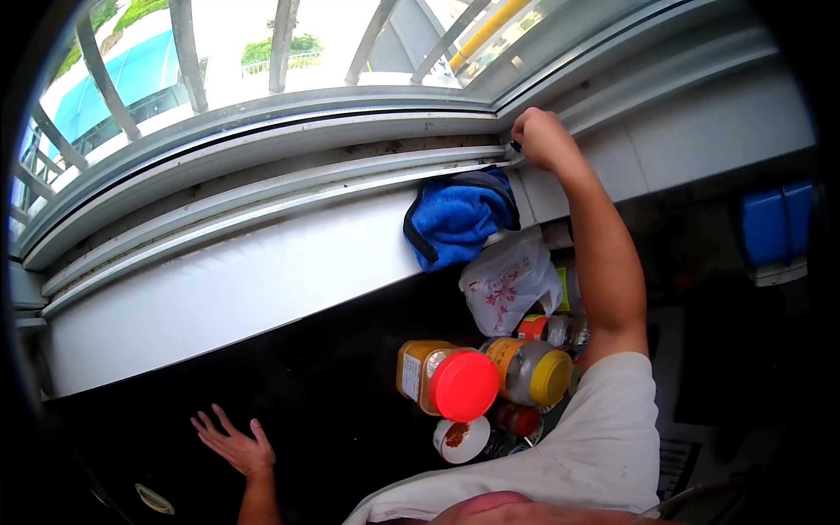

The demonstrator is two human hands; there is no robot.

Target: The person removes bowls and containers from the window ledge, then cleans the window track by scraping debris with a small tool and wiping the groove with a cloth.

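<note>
At the corner of the window frame, my right hand (544,140) is closed around a small dark thing whose shape I cannot make out, its fingers against the end of the window track (350,171). Just below and left of it, a blue cloth (459,217) with a black edge hangs over the white sill (254,271). Over the black surface (324,385) at the lower left, my left hand (236,444) has its fingers spread and holds nothing.
Below the cloth lie a plastic bag (507,284), a red-lidded jar (464,385), a yellow-lidded jar (549,376) and a white bowl (461,440). Metal bars (283,44) stand outside the window. A blue object (777,226) is at the far right.
</note>
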